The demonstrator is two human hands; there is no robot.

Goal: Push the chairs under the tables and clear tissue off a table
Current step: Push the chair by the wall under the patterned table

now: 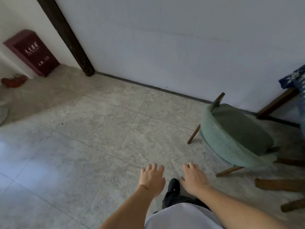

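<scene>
A green upholstered chair (234,138) with brown wooden legs stands on the tiled floor at the right, its rounded back toward me. Beyond it, at the far right edge, a table (277,101) with a wooden leg carries a blue patterned cloth (295,78). My left hand (152,179) and my right hand (194,178) hover side by side over the floor at the bottom centre, palms down, fingers apart, holding nothing. Both are left of the chair and apart from it. No tissue is in view.
A white wall (181,38) runs across the back with a dark post (66,35). A dark red fire-extinguisher box (33,52) stands at the far left with an orange-red object (14,80) beside it. More wooden legs (280,184) show at the lower right. My black shoe (173,185) is between my hands.
</scene>
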